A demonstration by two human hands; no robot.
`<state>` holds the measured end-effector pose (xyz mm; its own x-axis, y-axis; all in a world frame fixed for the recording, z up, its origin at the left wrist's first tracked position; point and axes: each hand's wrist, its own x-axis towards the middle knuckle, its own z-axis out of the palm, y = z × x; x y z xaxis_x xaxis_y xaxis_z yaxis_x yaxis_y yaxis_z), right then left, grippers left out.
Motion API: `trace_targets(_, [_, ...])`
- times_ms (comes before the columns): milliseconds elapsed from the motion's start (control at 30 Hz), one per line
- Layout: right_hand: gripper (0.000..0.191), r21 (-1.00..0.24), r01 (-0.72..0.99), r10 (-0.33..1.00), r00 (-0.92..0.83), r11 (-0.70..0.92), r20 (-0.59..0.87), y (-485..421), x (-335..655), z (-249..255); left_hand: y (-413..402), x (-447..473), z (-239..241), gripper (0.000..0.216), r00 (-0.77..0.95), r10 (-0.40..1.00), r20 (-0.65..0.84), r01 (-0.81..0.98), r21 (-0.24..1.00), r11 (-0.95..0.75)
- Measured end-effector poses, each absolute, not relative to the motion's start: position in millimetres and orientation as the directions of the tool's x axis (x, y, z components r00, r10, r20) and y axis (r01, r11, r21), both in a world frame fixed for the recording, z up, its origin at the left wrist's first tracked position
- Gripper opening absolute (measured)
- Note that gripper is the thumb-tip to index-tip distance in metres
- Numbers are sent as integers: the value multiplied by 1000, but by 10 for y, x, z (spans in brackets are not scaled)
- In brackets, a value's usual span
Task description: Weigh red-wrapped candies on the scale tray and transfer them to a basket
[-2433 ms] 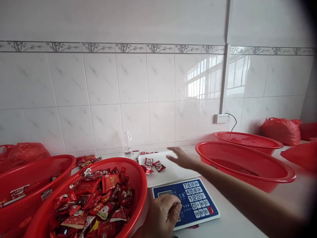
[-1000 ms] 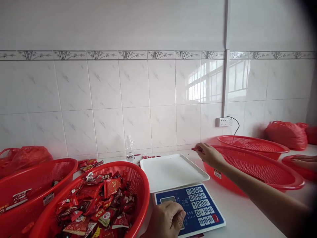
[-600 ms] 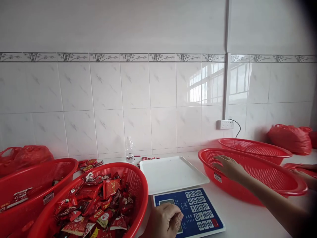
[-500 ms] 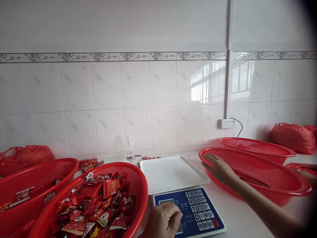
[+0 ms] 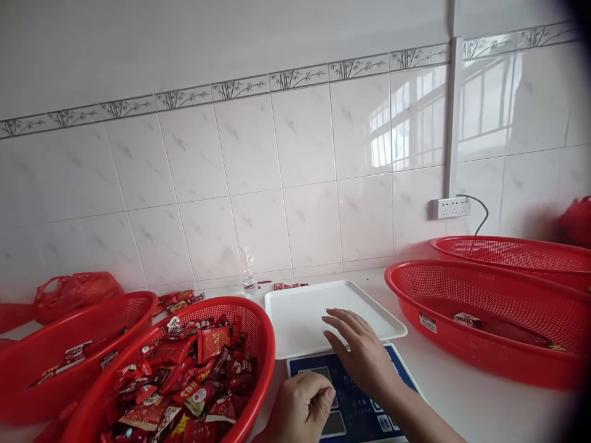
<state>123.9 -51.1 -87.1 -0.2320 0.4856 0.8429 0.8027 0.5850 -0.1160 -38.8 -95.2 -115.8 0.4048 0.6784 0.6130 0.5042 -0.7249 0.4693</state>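
My left hand point(image 5: 302, 400) is curled closed over the lower left part of a blue digital scale point(image 5: 332, 424); whether anything is inside its fingers is hidden. My right hand point(image 5: 357, 351) holds nothing, fingers stretched and apart, above the seam between the scale's keypad and its white tray point(image 5: 300, 314). The tray has nothing on it. Just left of my left hand, a red plastic basket point(image 5: 268, 344) is heaped with wrapped candies point(image 5: 184, 381), mostly red. To the right stands another red basket point(image 5: 443, 332) with a few packets at its bottom.
Another red basket point(image 5: 28, 369) stands at the far left and one point(image 5: 498, 249) at the back right. Loose candies point(image 5: 178, 301), a clear bottle point(image 5: 249, 274) and a red plastic bag point(image 5: 80, 292) lie along the tiled wall. A power socket point(image 5: 452, 207) is on the wall.
My right hand has moved left from the right basket's rim to over the scale. My left hand stays closed in place. The view has tilted, and another person's hand at right is out of sight.
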Motion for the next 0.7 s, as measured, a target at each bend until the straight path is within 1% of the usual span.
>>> trace_targets(100, [21, -156, 773, 485, -215, 614, 847, -523, 1295, -882, -1083, -359, -1037, 15, 484, 613, 624, 491, 386, -781])
trace_targets(167, [21, -187, 753, 495, -204, 631, 845, -521, 1303, -883, -1227, -379, -856, 13, 542, 557, 630, 457, 335, -824])
trace_targets(200, [21, -202, 742, 500, -201, 640, 842, -521, 1304, -880, -1307, -409, -731, 13, 543, 552, 632, 456, 330, -827])
trace_targets(267, [20, -234, 719, 511, -193, 655, 837, -526, 1304, -870, -1450, -516, -435, 14, 495, 642, 586, 531, 380, -757])
trace_targets(333, [20, -267, 698, 526, -183, 665, 830, -539, 1308, -855, -1511, -681, -143, 17, 358, 801, 481, 642, 496, -585])
trace_targets(367, [20, -283, 689, 535, -179, 667, 826, -547, 1310, -848, -1497, -781, -29, 17, 294, 852, 433, 675, 537, -506])
trace_targets(433, [21, -308, 675, 549, -172, 670, 818, -563, 1316, -835, -1382, -998, 94, 18, 226, 916, 331, 711, 587, -388])
trace_targets(467, [21, -317, 671, 553, -167, 671, 816, -570, 1318, -831, -1296, -1108, 99, 16, 212, 939, 271, 733, 591, -336])
trace_targets(500, [22, -323, 668, 554, -162, 671, 816, -574, 1320, -828, -1205, -1212, 72, 14, 204, 955, 214, 766, 572, -292])
trace_targets(567, [22, -333, 663, 555, -150, 670, 819, -577, 1320, -825, -1042, -1380, -44, 17, 221, 975, -3, 849, 493, -191])
trace_targets(600, [23, -337, 661, 556, -146, 670, 818, -577, 1319, -824, -983, -1438, -111, 20, 243, 964, -112, 879, 445, -170])
trace_targets(667, [24, -347, 656, 562, -142, 670, 815, -574, 1316, -822, -912, -1496, -228, 25, 307, 916, -258, 914, 349, -208])
trace_targets(700, [25, -354, 653, 566, -141, 670, 812, -573, 1315, -821, -893, -1501, -272, 28, 333, 897, -291, 920, 307, -242])
